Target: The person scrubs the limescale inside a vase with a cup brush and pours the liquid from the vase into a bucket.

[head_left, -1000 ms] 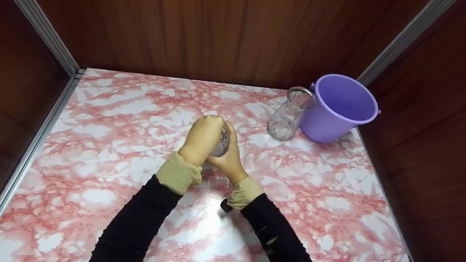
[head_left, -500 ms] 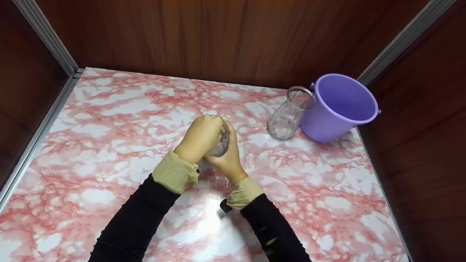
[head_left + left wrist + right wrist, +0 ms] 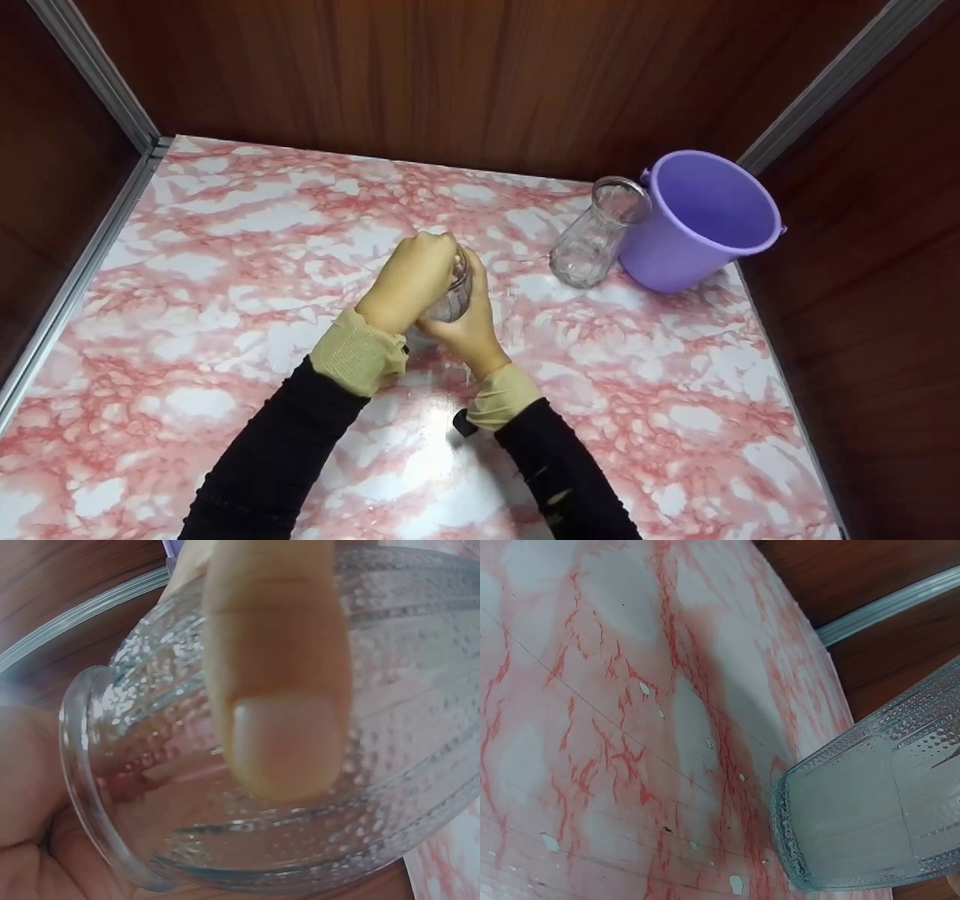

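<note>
My right hand grips the body of a clear, embossed glass vase, and its thumb lies across the glass in the left wrist view. My left hand is curled at the vase's mouth, right at the rim. Its fingertips are mostly hidden, and I cannot tell what they hold. In the right wrist view the vase's thick base appears tilted above the marbled surface. A similar second glass vase stands to the right of my hands.
A purple bucket stands at the back right, overlapped by the second vase's rim in the head view. Dark wood-look panels with metal corner strips enclose the red-and-white marbled table. Small wet-looking marks show near the hands.
My left hand and forearm have shifted slightly left, with the fist a little higher. My right hand stays about the same around the vase. The second vase and bucket have not moved.
</note>
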A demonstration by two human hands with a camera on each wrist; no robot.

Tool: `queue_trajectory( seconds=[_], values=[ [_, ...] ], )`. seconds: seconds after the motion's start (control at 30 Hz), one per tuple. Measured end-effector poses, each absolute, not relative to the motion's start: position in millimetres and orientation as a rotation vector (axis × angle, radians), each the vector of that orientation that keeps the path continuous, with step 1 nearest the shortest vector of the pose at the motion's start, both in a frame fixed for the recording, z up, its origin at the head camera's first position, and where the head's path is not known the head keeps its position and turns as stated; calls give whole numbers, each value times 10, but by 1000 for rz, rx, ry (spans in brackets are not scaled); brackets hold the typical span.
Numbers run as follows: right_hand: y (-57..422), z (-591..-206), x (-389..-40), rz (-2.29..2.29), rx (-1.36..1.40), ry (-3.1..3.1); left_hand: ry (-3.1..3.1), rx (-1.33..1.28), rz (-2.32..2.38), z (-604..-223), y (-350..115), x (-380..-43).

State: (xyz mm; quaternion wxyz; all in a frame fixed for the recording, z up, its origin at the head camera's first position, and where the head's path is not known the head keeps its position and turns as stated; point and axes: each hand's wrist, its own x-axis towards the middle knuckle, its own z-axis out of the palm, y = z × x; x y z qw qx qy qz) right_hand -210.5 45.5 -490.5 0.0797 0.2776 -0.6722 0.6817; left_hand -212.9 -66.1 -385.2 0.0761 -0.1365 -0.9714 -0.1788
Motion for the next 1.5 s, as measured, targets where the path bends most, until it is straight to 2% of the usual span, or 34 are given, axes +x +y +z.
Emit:
queue_trajectory(
  seconds=[0.3,0.6,0.87,1.17,1.5],
  values=[
    [462,-4988,-2137,2071,829,-2009,-2971,-262,-763,-3819,-628,-2126],
    [468,-4904,-2084,2033,852,-2039,-2818,-400,-629,-3935,-652,-2040],
    [470,-4918,-2101,2025,862,-2013,-2838,-386,-686,-3924,-645,-2041],
    [473,-4929,-2108,2025,882,-1996,-2786,-443,-390,-3951,-629,-2051],
    [459,-4924,-2105,2028,854,-2009,-2847,-465,-398,-3917,-649,-2078]
  ],
)
